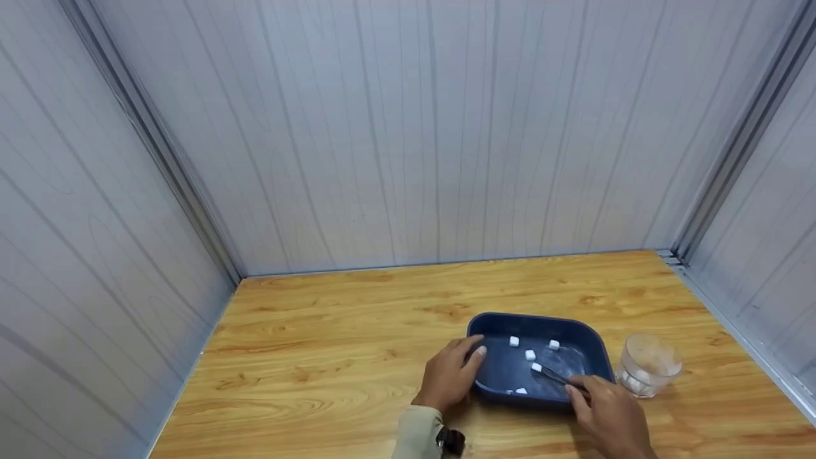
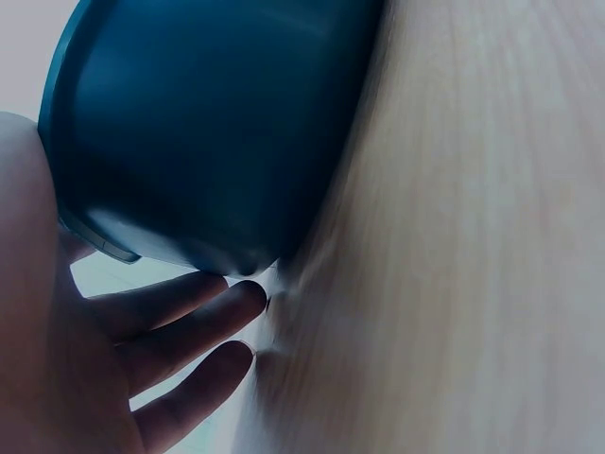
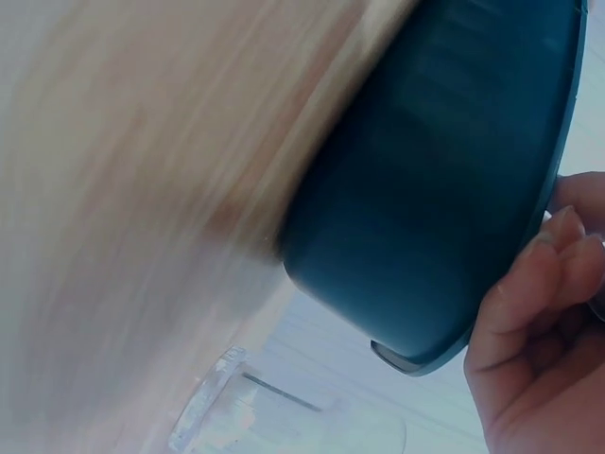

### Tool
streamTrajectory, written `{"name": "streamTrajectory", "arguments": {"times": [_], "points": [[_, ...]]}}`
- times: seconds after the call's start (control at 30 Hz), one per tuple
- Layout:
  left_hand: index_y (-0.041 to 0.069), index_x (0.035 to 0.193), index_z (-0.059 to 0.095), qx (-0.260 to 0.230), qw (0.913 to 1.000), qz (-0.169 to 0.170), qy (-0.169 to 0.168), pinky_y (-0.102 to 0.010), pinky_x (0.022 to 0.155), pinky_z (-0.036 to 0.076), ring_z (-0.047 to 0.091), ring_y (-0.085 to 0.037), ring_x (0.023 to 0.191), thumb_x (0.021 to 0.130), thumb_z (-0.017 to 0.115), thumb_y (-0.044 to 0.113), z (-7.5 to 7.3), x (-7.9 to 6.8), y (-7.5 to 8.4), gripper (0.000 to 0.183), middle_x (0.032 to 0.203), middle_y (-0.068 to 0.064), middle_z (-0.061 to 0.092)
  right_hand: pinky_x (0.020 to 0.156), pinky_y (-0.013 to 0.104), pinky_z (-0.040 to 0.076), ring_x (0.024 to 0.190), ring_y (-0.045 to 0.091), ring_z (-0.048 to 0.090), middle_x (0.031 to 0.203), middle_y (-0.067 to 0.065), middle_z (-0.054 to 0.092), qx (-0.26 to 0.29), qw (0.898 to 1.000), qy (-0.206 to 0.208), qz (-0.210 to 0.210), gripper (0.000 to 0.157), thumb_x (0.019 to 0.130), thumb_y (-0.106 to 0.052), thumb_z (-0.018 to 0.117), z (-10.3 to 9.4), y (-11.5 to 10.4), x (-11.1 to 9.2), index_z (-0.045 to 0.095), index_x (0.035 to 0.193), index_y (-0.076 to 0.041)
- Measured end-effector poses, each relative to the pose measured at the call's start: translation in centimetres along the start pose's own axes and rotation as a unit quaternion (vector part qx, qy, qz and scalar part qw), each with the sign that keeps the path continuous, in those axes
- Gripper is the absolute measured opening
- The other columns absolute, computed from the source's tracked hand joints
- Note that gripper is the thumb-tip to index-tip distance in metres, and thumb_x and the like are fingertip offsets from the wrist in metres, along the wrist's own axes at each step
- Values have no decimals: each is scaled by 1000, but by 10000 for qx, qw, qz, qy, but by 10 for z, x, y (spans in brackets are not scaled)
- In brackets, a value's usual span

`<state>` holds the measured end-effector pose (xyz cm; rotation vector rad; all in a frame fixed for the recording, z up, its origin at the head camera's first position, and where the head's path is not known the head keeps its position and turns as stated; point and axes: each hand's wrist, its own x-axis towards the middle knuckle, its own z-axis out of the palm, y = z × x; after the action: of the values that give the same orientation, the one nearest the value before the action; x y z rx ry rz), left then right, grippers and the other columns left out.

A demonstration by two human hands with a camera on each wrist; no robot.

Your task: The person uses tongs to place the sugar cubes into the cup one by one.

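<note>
A dark blue rectangular tray (image 1: 542, 400) with rounded corners stands on the table, several small white cubes (image 1: 514, 342) lying inside it. My left hand (image 1: 448, 375) holds the tray's left side, the thumb over the rim. Beside the tray's outer wall (image 2: 198, 123), its other fingers reach down close to the tabletop. Over the tray's near right side, my right hand (image 1: 609, 411) grips dark tweezers (image 1: 556, 376). Their tips are at one white cube (image 1: 537, 367); whether it is lifted off the tray bottom I cannot tell. In the right wrist view the fingers (image 3: 529, 284) hide most of the tweezers.
Just right of the tray stands a clear glass (image 1: 649, 366) with white pieces at its bottom. The wood-grain table (image 1: 319, 357) is bounded by pale panel walls (image 1: 395, 127) at the back and both sides.
</note>
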<state>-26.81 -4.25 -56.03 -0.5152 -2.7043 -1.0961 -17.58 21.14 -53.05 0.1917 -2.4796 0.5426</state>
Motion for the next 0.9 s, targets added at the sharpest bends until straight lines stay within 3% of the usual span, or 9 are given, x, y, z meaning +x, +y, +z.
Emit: {"name": "streamTrajectory", "arguments": {"times": [0.7,0.9], "points": [[34,131,52,-26,10000,-9,-61,-39,92,43,52,-11,113,95,34,56,0,0,-1,46,123,12,54,57,43,46,68,21,62,77,-3,66,149,9993,306,-140,10,73,-14,75,2,0,-2,71,82,-13],[36,131,52,-13,9999,-95,-126,-40,92,42,51,-10,114,95,34,56,1,1,-1,45,124,13,54,58,44,46,70,22,63,78,-2,66,149,9995,269,-14,10,74,-15,75,2,0,-3,71,83,-13]]}}
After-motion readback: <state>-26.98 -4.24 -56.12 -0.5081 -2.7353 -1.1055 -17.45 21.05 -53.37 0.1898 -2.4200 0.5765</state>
